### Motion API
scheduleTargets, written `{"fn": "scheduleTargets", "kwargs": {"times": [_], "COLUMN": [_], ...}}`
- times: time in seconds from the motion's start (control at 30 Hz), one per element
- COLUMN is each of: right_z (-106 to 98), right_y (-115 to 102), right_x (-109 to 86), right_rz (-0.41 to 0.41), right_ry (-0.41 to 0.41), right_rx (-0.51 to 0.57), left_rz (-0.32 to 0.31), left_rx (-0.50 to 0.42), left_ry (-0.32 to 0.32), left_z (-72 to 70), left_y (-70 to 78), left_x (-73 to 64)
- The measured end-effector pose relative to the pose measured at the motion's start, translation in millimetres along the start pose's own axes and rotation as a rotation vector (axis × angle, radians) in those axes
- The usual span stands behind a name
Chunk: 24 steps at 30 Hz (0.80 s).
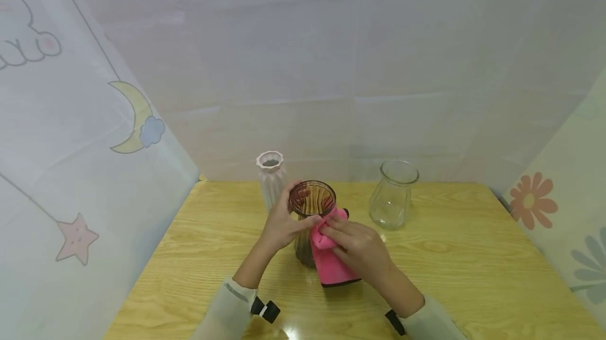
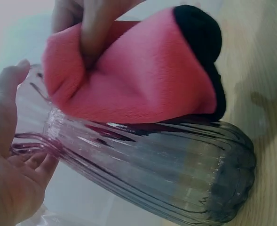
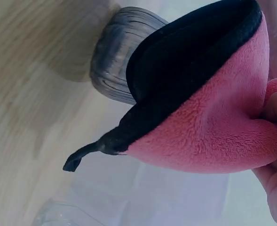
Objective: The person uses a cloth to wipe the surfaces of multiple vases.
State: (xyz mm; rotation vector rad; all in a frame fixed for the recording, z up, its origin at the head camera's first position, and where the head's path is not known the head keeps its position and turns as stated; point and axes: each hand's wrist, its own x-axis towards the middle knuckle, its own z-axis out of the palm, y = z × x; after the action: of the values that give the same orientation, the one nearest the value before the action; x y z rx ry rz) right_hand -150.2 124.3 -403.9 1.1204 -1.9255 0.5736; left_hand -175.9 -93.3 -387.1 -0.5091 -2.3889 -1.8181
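Observation:
A ribbed, tinted glass vase (image 1: 303,250) stands upright on the table, its rim amber in the head view and its body smoky grey in the left wrist view. My left hand (image 1: 278,224) holds it around the neck, with the thumb on the near side and the fingers behind. In my right hand (image 1: 363,250) is a folded pink cloth (image 1: 331,268) with a black border, pinched between thumb and fingers. The cloth lies against the vase's right side, just below the rim. Seen from the right wrist, a black loop (image 3: 73,162) hangs off the cloth's corner.
A white ribbed vase (image 1: 272,185) stands behind my left hand. To the back right is a clear glass vase (image 1: 390,206). Both stand on the wooden table (image 1: 454,271), with a pale sheet (image 1: 303,66) rising behind its far edge.

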Motion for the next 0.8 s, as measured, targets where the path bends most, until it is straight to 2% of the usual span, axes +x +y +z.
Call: {"fn": "scheduleTargets", "kwargs": {"times": [0.13, 0.37, 0.53, 0.67, 0.73, 0.8], "right_z": [5.3, 11.9, 13.3, 9.1, 4.5, -1.3], "right_y": [-1.9, -7.6, -9.7, -10.0, -9.5, -8.4], "right_x": [-8.0, -24.8, -30.8, -31.4, -29.7, -26.6], "right_rz": [0.008, 0.006, 0.017, 0.037, 0.045, 0.049], "right_ry": [-0.059, -0.216, -0.322, -0.364, -0.330, -0.255], "right_rx": [-0.022, -0.043, -0.022, -0.005, -0.008, -0.011], "left_rz": [0.031, 0.093, 0.116, 0.141, 0.158, 0.169], "left_rx": [-0.035, -0.161, -0.204, -0.233, -0.222, -0.191], "left_ry": [-0.076, -0.298, -0.403, -0.395, -0.343, -0.275], "left_z": [-8.7, -27.0, -33.0, -32.0, -29.6, -25.9], "left_y": [-7.1, -14.3, -16.6, -19.4, -20.7, -20.9], "left_x": [4.7, 22.2, 31.8, 30.9, 26.0, 19.3]}}
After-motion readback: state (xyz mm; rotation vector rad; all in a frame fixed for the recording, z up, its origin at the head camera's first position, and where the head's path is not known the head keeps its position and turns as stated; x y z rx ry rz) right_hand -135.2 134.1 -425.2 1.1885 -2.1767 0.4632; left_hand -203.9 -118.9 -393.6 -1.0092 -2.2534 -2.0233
